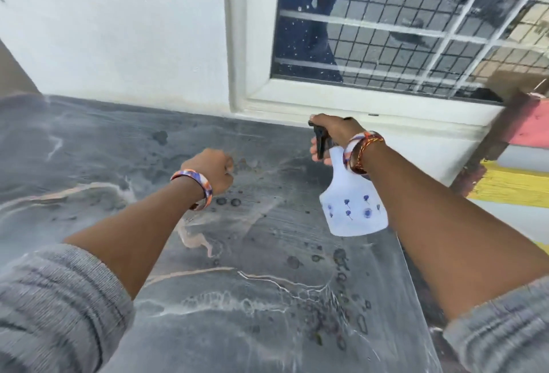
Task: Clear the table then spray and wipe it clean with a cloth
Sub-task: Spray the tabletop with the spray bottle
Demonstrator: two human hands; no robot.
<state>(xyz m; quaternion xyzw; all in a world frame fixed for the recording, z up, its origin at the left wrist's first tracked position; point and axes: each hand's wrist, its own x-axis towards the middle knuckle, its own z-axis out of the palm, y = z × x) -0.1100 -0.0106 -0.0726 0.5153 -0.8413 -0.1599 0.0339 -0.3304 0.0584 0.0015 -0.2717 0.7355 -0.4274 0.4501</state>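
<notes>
1. Right hand (334, 132) grips the black trigger head of a spray bottle (353, 206), fingers curled round the trigger, holding it in the air above the table's far right part.
2. Bottle is white and see-through with small blue flower prints; it hangs tilted, base toward the person, nozzle pointing away to the left.
3. Left hand (211, 170) is curled into a loose fist over the middle of the table (89, 140); whether it holds anything cannot be told.
4. Table is dark grey marble with pale veins, dotted with wet drops and round stains, thickest near the right front.
5. Both wrists wear orange-and-blue bangles (194, 187); grey sleeves (53, 307) are pushed up the forearms.
6. Behind the table stand a white wall (118, 30) and a window (401, 25) with a white grille.
</notes>
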